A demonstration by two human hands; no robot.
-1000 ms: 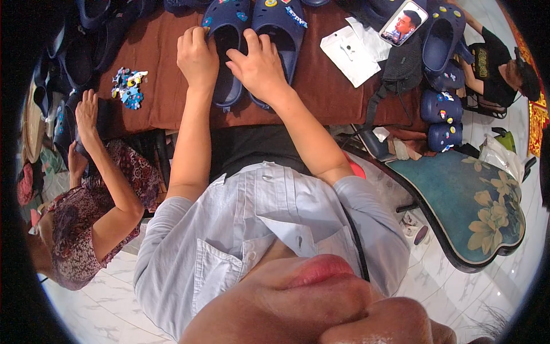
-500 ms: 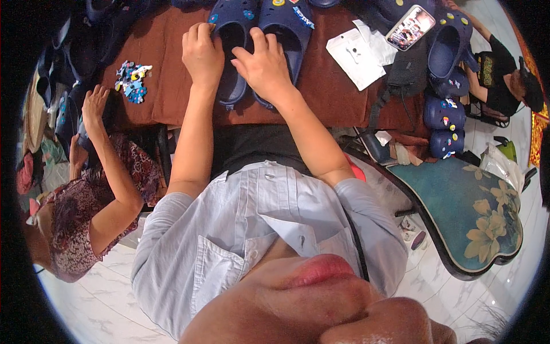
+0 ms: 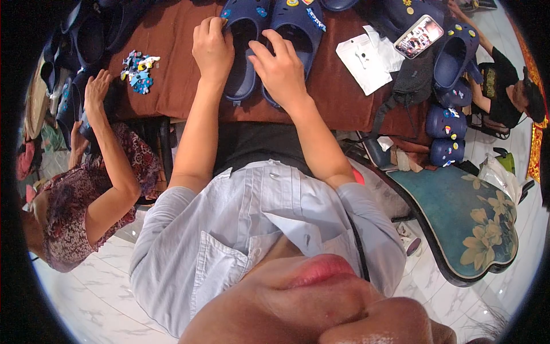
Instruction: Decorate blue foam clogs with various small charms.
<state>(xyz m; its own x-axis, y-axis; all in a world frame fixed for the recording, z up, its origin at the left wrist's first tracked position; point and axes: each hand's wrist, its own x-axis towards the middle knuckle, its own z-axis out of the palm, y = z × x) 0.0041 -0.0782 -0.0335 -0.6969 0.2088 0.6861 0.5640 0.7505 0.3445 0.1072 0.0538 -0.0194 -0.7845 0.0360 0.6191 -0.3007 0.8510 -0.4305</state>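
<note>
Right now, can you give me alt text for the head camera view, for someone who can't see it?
Seen from above, a person's left hand and right hand rest on a pair of navy clogs on a brown table. A pile of small charms, a phone and more clogs lie around; another person sits at the left.

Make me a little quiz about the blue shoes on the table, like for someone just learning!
1. True or false: the left hand rests on a navy clog.
2. What lies on the brown table to the left of that hand? A) a pile of small colourful charms B) a red ball C) a cup
3. Fill in: the right hand touches the second clog, beside the ____ one.

Key: 1 true; 2 A, the charms; 3 first.
</note>
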